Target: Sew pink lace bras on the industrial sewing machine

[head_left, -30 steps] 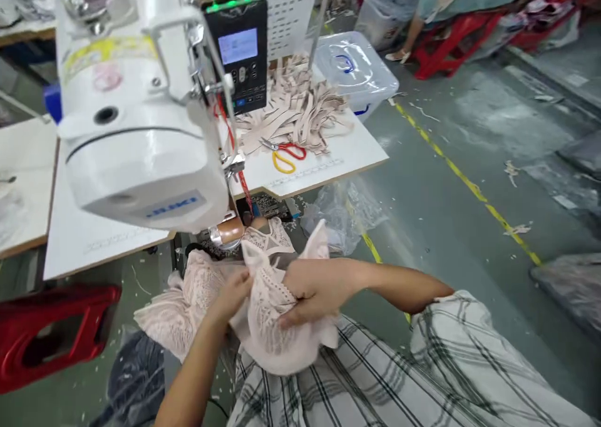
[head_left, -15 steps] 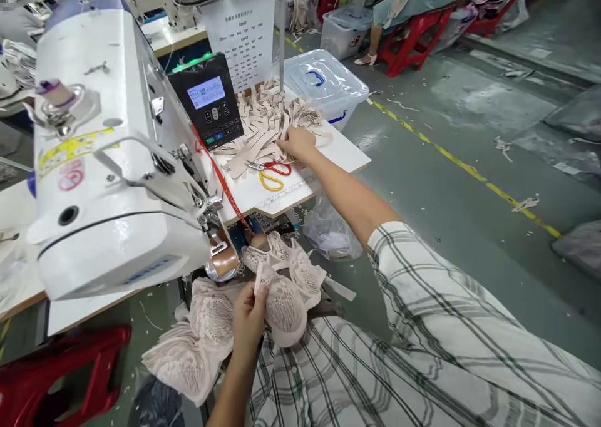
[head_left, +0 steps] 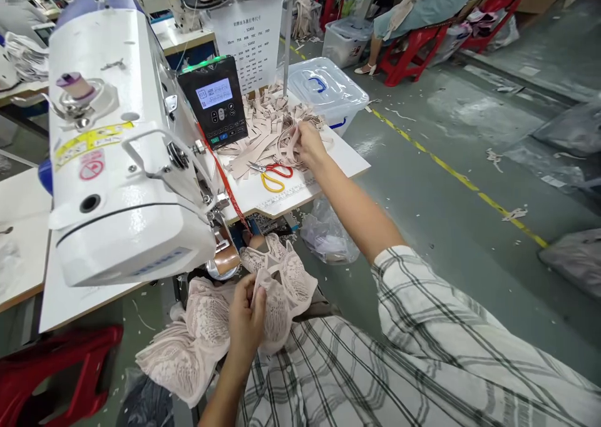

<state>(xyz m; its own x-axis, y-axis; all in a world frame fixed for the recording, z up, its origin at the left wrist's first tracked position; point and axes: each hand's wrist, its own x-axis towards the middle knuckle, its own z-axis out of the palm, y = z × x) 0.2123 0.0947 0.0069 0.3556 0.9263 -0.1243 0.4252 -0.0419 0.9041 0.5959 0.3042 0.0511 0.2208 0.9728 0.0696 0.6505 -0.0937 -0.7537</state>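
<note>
My left hand [head_left: 246, 314] is closed on the edge of a pale pink lace bra [head_left: 277, 302] over my lap, thumb on top. More lace bras [head_left: 188, 345] lie stacked to its left, their cups nested. My right hand [head_left: 308, 144] reaches to the machine table and pinches a beige fabric strap [head_left: 295, 138] at the right side of a loose heap of such straps [head_left: 263, 123]. Scissors [head_left: 275, 175] with one red and one yellow handle lie on the table just left of that hand.
A white sewing machine [head_left: 126, 164] stands at left, its control panel [head_left: 213, 101] beside the heap. A lidded clear plastic box [head_left: 323, 82] is behind the table. A red stool [head_left: 70, 377] is at lower left. Another person's leg [head_left: 375, 48] shows at the back.
My right hand has drawn slightly back and right, with a strap now raised between its fingers. The bra in my left hand has shifted a little left and its edge is turned.
</note>
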